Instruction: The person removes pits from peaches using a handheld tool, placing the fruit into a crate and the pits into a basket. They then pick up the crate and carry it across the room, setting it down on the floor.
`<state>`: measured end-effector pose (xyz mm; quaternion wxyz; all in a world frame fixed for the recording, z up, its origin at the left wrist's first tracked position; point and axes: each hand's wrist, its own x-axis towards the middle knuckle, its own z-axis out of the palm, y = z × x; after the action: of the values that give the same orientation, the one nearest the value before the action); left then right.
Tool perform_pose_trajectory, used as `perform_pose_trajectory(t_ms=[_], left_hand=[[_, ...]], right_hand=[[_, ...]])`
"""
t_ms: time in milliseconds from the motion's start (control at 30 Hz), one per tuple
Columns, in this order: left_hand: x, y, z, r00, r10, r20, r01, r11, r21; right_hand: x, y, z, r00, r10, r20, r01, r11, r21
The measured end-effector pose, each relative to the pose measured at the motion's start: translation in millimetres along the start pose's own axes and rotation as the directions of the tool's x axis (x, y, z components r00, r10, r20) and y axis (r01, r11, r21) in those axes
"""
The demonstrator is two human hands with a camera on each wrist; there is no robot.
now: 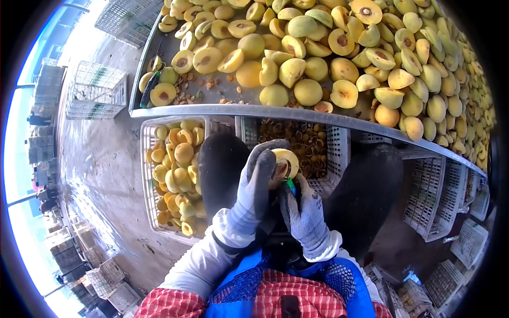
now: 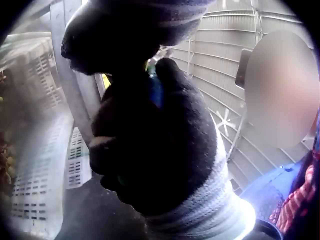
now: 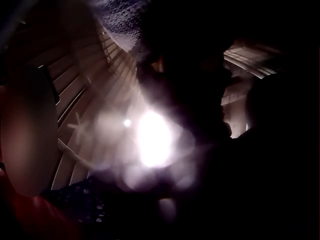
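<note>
Over the crates my gloved left hand (image 1: 254,180) holds a yellow peach half (image 1: 287,155), cut face toward my right hand. My gloved right hand (image 1: 310,214) grips a pitting knife by its green handle (image 1: 290,185), and its thin curved blade lies at the brown centre of the fruit. In the left wrist view the right hand (image 2: 165,145) is in shadow, with a bluish bit of the handle (image 2: 156,89) between thumb and fingers; the left hand (image 2: 115,40) is close above. The right wrist view is mostly dark with glare.
A metal-edged table (image 1: 254,109) heaped with whole and halved peaches spans the front. Below it, a white crate (image 1: 147,196) holds peach halves at left; another crate (image 1: 339,153) between my knees holds brown pits. A green-handled knife (image 1: 150,89) lies at the table's left end. Stacked crates (image 1: 432,196) stand right.
</note>
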<state>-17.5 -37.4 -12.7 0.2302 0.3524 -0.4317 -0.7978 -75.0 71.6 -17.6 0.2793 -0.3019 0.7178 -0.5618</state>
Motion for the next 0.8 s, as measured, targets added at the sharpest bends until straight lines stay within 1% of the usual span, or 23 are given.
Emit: perform_pose_trajectory(t_ms=[33,67,167,233,267,333,367,433,500,533,600,633,700,800], left_hand=[[-2,-1,1,0.999,0.049,-0.005,-0.049,0.998,0.047],[-3,-1,1,0.995,0.101,-0.006,-0.1,0.99,0.094],[-10,4,4,0.991,0.137,-0.008,-0.132,0.963,0.234],[-15,7,0,0.995,0.101,0.011,-0.099,0.951,0.292],[-17,8,-1,0.996,0.084,0.02,-0.086,0.943,0.32],[-18,7,-2,0.997,0.064,0.042,-0.075,0.944,0.32],[-18,7,-2,0.997,0.054,0.055,-0.069,0.945,0.321],[-27,11,8,0.991,0.128,0.048,-0.136,0.953,0.271],[-34,6,16,0.981,0.193,0.019,-0.194,0.964,0.182],[-34,3,18,0.979,0.205,0.011,-0.204,0.962,0.179],[-34,-1,19,0.975,0.223,-0.006,-0.218,0.96,0.178],[-36,-2,19,0.973,0.23,0.006,-0.226,0.953,0.204],[-37,1,18,0.969,0.245,0.029,-0.244,0.936,0.254],[-38,7,17,0.987,0.147,0.058,-0.158,0.934,0.32]], right_hand=[[-2,-2,-1,0.998,0.048,0.045,-0.048,0.999,0.003],[-4,-3,-1,0.998,0.038,0.055,-0.038,0.999,-0.01],[-16,-3,0,0.997,0.03,0.075,-0.029,0.999,-0.016],[-22,-3,0,0.996,0.028,0.09,-0.03,0.999,0.016],[-25,-3,0,0.996,-0.003,0.086,0.002,1.0,0.006],[-31,-3,0,0.995,-0.06,0.077,0.061,0.998,-0.011],[-33,-4,-1,0.995,-0.017,0.094,0.014,0.999,0.029],[-38,-6,-2,0.989,0.068,0.132,-0.082,0.991,0.102],[-41,-9,1,0.997,0.05,0.059,-0.061,0.98,0.188],[-41,-11,1,0.999,0.039,0.018,-0.042,0.972,0.23],[-38,-11,1,0.999,-0.015,-0.028,0.019,0.989,0.147],[-39,-11,0,0.998,-0.037,-0.047,0.042,0.994,0.105],[-46,-2,1,1.0,0.012,-0.015,-0.009,0.985,0.171],[-55,8,0,0.999,0.038,0.029,-0.044,0.976,0.213]])
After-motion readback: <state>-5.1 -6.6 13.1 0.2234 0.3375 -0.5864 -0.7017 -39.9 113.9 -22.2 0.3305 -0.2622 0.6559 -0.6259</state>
